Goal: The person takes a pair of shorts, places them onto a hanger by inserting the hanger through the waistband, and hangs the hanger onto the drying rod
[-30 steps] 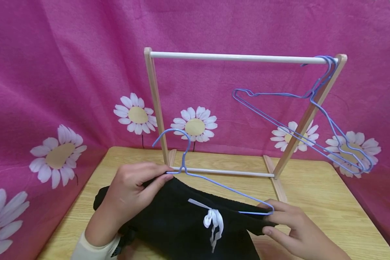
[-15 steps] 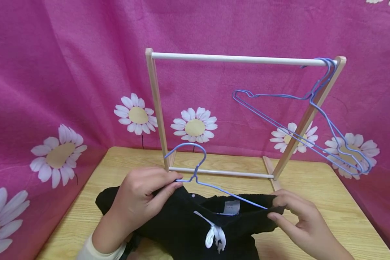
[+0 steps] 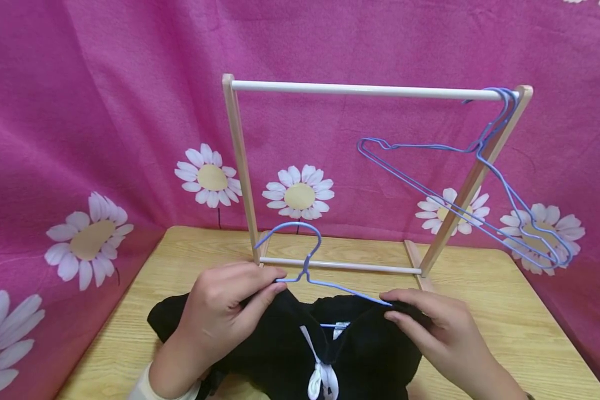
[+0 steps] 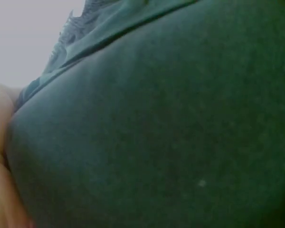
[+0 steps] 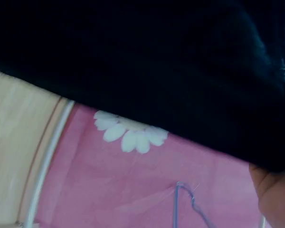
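Note:
Black drawstring pants (image 3: 370,355) hang between my hands, with a white bow (image 3: 322,378) at the front of the waistband and a pale label inside it. A blue wire hanger (image 3: 340,287) sits in the waist opening, its hook up above the cloth. My left hand (image 3: 230,316) pinches the waistband and the hanger's left arm between thumb and fingers. At the other side my right hand (image 3: 440,333) pinches the waistband over the hanger's right end, which the cloth hides. Dark cloth (image 4: 156,118) fills most of the left wrist view; in the right wrist view the cloth (image 5: 147,66) covers the top.
Behind the hands a wooden rack (image 3: 239,161) with a white rail (image 3: 360,89) stands on the wooden table (image 3: 500,300). Blue wire hangers (image 3: 485,144) hang at the rail's right end. A pink curtain (image 3: 105,83) with daisies encloses the back and sides.
The held hanger has shifted right and down. My right hand has moved left, from pulling the waistband past the hanger's end to pinching cloth over it. My left hand has drifted slightly right.

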Tool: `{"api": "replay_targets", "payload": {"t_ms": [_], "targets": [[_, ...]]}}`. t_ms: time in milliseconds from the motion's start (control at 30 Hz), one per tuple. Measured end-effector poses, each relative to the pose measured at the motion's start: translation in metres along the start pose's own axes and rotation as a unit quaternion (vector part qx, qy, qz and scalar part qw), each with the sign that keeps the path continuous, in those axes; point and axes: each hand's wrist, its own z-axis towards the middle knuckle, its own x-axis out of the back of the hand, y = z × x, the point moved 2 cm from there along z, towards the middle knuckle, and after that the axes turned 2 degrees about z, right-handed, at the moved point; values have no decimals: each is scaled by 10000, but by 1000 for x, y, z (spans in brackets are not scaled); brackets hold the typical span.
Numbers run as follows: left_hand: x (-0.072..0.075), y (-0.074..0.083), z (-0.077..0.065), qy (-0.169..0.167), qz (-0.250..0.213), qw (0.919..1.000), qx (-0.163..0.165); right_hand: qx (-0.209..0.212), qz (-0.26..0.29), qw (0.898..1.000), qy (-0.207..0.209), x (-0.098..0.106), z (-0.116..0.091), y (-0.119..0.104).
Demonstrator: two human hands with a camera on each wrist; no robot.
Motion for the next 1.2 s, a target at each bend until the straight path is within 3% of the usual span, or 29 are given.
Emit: {"api": "replay_targets", "payload": {"t_ms": [100, 300, 433, 667, 933, 1200], "targets": [[-4, 1, 0, 23, -36, 10000, -42, 196, 29, 9998, -95, -10, 11, -3], [-9, 0, -1, -36, -3, 9999, 106, 155, -292, 9990, -285, -25, 32, -13], [-12, 1, -1, -11, -36, 9999, 98, 20, -336, 9990, -294, -30, 38, -18], [-23, 4, -3, -31, -158, 9999, -36, 262, -235, 9991, -240, -38, 44, -21], [-27, 3, -4, -256, 114, 9989, 379, 353, -367, 9987, -42, -32, 44, -21], [-17, -9, -3, -293, 406, 9964, 681, -223, -535, 9979, 282, -12, 44, -14]]}}
